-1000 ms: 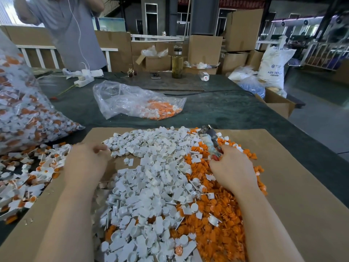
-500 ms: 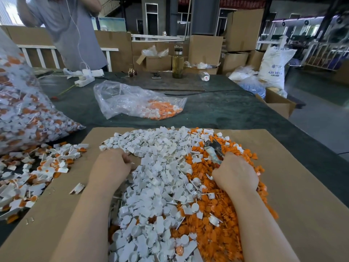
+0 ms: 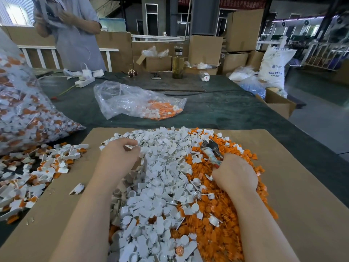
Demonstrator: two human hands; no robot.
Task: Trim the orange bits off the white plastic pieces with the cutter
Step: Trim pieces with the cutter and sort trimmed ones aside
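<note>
While both forearms reach over the cardboard sheet (image 3: 294, 186), the right hand (image 3: 235, 172) curls round the handle of the cutter (image 3: 211, 150), whose metal head points up and away above the orange bits (image 3: 222, 220). That orange heap lies under and around this hand, along the right side of the pile. At the pile's left edge, the left hand (image 3: 118, 157) rests on the white plastic pieces (image 3: 162, 178), its fingers curled with the fingertips in among them; whether it holds one I cannot tell. Untrimmed white-and-orange parts (image 3: 35, 171) lie well left of that hand, beside a big full bag (image 3: 24, 114). A smaller clear bag (image 3: 136, 101) lies farther back on the green table (image 3: 217, 110).
</note>
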